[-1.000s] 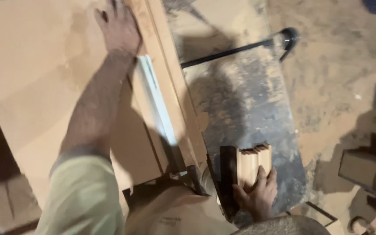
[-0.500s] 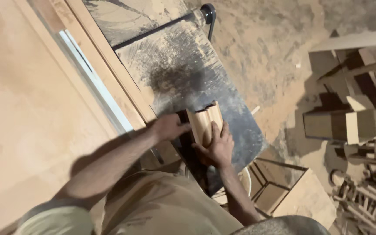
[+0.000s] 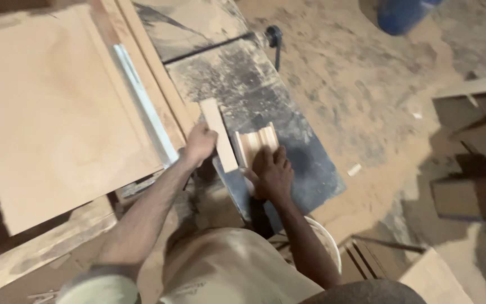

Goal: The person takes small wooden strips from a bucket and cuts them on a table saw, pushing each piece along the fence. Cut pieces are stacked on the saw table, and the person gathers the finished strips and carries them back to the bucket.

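Left hand grips a flat slat; right hand presses open on moulded blocks just beside it, all on the dusty worktop. Pieces not yet aligned.

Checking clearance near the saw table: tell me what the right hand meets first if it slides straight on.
Likely only the grooved wood block under its fingers; beyond, dusty metal table looks free.
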{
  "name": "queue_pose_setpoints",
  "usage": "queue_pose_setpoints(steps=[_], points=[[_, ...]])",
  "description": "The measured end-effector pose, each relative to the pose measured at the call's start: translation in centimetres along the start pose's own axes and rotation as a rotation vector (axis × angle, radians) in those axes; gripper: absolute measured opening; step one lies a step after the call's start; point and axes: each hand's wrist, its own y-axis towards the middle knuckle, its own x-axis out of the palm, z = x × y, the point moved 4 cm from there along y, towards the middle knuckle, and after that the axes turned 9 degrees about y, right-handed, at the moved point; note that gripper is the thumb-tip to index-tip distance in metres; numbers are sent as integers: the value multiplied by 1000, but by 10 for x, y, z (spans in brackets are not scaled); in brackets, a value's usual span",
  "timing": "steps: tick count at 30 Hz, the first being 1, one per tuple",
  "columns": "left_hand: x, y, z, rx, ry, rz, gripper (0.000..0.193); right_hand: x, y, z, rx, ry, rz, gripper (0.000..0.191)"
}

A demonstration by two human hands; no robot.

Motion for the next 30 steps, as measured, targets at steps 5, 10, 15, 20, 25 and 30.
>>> queue_pose_setpoints(steps=[5, 10, 15, 20, 25, 30], points=[[-131, -41, 29, -44, -159, 193, 11, -1, 2, 0, 17, -8, -55, 100], [-168, -75, 25, 340, 217, 462, 27, 1, 4, 2, -42, -31, 25, 100], [-132, -58, -26, 374, 422, 387, 20, 6, 8, 5, -52, -77, 16, 102], [-120, -48, -47, 388, 338, 407, 32, 5, 10, 5, -118, -71, 41, 102], [-116, -39, -48, 57, 777, 351, 45, 8, 11, 3, -84, -127, 14, 103], [-107, -33, -44, 11, 1020, 198, 54, 10, 13, 1, -58, -66, -1, 100]])
